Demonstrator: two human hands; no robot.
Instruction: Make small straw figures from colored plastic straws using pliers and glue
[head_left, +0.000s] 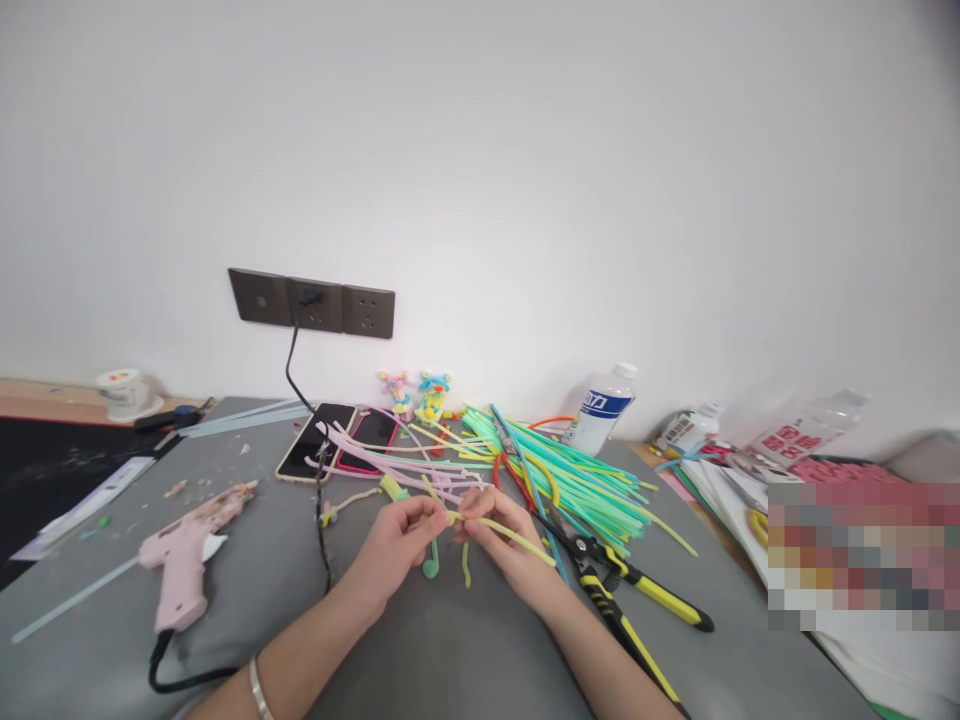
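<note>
My left hand [405, 540] and my right hand [504, 535] meet above the grey table, each in a pinch. Between their fingertips they grip a yellow pipe cleaner [517, 538], whose long end runs out over the right hand toward the wrist. Below the fingers hang a green pipe cleaner with a coiled end [430, 568] and a short yellow piece [466, 570]; whether these join the held one I cannot tell. Just behind the left hand is a yellow-green bundled piece [391, 487]. Fingers hide the spot where the pieces meet.
Green and yellow pipe cleaners [592, 490] and lilac ones [390, 460] lie behind my hands. Black-yellow pliers [667, 597] rest at right. A corded pink glue gun [180, 560] lies left, near two phones [311, 445]. Small figures [433, 396] and a bottle [600, 410] stand by the wall.
</note>
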